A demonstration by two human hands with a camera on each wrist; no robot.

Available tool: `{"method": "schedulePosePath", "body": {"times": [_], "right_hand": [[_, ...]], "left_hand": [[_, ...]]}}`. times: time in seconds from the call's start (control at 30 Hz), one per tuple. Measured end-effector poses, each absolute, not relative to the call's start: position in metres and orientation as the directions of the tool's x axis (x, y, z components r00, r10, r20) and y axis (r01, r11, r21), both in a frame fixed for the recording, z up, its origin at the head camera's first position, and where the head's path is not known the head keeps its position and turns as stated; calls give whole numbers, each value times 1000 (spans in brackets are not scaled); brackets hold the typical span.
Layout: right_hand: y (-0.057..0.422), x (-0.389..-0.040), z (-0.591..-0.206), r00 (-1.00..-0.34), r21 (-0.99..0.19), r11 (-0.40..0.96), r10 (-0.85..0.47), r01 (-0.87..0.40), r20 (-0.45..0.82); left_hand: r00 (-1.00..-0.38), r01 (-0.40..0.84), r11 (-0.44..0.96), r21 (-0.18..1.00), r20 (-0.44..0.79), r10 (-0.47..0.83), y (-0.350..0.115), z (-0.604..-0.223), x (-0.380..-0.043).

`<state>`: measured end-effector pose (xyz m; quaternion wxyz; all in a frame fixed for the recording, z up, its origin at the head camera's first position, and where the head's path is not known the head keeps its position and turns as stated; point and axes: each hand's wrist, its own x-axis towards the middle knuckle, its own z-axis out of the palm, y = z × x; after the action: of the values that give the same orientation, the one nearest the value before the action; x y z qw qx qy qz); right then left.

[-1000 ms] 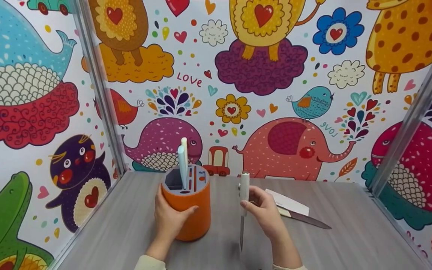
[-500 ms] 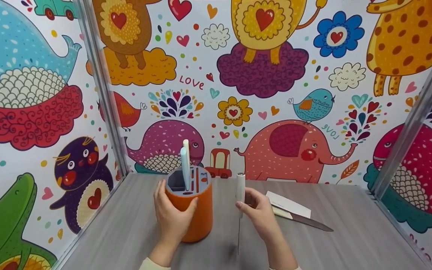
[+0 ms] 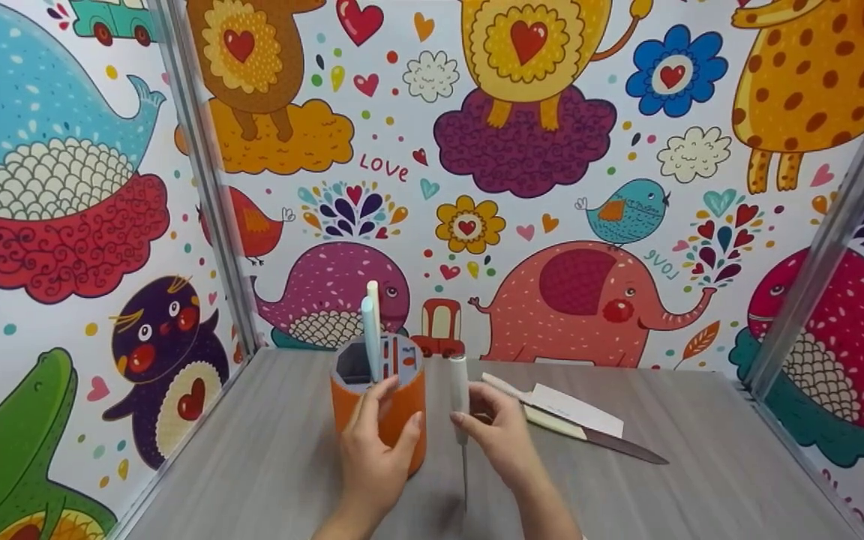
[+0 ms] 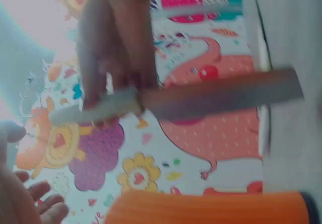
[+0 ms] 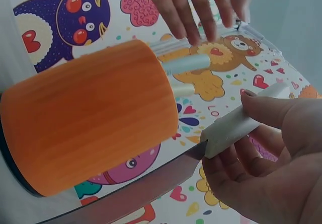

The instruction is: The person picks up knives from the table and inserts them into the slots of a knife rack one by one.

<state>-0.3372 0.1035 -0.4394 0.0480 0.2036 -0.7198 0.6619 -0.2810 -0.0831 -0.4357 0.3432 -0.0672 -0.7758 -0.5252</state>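
Note:
My right hand (image 3: 503, 435) grips a kitchen knife (image 3: 459, 390) by its white handle, blade pointing down, just right of the orange knife block (image 5: 90, 118). In the right wrist view the blade (image 5: 146, 189) slants below the block. My left hand (image 3: 379, 457) is in front of the block in the head view, fingers loosely spread. Seen from the right wrist, that left hand (image 5: 193, 7) is apart from the block, near its slotted top. A light blue handle (image 5: 188, 64) and a cream handle (image 5: 182, 89) stick out of the block.
On the table to the right lie a white-bladed cleaver (image 3: 578, 409) and a dark-bladed knife (image 3: 623, 446) with a cream handle, close together. Printed wall panels (image 3: 552, 210) with metal corner posts (image 3: 203, 180) enclose the grey table (image 3: 252, 450).
My left hand has let go of the block's side and moved right, across its front. My right hand has brought the knife a little left, toward the block, and lower.

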Motion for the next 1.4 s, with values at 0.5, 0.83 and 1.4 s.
{"method": "schedulePosePath", "body": {"times": [0.5,0.83,1.4], "right_hand": [[71,-322,-442,-857,-936,23,-412,-350,310],[66,-322,-446,-847,-931,37,-430,-362,312],[57,-381,-549,-931,-911,-193,46,-364,363]], "left_hand": [[-918,380,205,902,396,-41,-87,-433,-280],[-910,397,183,899,412,-49,-87,-436,-281],[-891,419,153,895,438,-118,-95,-420,-271]]}}
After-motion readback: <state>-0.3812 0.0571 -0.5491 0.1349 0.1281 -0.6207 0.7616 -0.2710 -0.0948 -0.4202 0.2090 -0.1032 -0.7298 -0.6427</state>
